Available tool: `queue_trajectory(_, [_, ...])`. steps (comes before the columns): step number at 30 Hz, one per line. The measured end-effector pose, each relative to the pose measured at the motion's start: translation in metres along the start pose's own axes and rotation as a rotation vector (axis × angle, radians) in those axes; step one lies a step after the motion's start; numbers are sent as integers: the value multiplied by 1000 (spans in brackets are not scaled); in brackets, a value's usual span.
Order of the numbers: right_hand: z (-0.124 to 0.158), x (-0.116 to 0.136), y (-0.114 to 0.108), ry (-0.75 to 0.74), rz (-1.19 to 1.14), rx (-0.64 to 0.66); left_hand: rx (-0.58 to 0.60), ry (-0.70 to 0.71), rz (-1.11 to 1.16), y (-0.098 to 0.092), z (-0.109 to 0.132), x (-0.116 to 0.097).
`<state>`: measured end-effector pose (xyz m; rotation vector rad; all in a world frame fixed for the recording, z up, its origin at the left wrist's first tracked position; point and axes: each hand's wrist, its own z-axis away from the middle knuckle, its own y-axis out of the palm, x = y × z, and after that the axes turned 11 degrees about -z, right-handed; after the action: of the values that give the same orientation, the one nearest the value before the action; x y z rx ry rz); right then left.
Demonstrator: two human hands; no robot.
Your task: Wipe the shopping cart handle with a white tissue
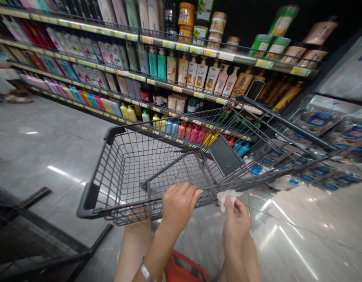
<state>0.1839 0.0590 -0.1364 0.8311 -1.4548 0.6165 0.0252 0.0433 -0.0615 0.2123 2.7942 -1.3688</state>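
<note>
Shopping cart (89, 197) of dark wire stands in the middle of a store aisle on a glossy grey floor (36, 141), its near rim just before the person. At the near left lies a dark metal frame (36, 235). The left hand (177, 203), with a silver bracelet (145, 271) at the wrist, is clamped on that near rim, fingers curled over the wire. Just right of it, a crumpled white tissue (228, 194) touches the same rim, pinched between thumb and fingers of the right hand (236, 223). An orange bag (183, 268) shows below, between the arms. Far behind, shelves (169, 43) carry rows of bottles (198, 74); blue-labelled packets (316, 121) hang at the right.
</note>
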Motion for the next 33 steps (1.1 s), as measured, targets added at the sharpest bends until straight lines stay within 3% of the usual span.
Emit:
queue_trajectory(3, [3, 22, 12, -52, -172, -53, -11, 6, -12, 0, 0, -1])
queue_trajectory(6, [6, 30, 29, -63, -126, -78, -29, 17, -22, 0, -1, -1])
queue_trajectory(10, [12, 21, 43, -211, -16, -169, -41, 14, -24, 0, -1, -2])
queue_trajectory(17, [20, 10, 46, -365, -5, -60, -9, 8, -14, -1, -1, -2])
queue_trajectory(33, [36, -8, 57, -418, -166, -81, 3, -1, -11, 0, -1, -3])
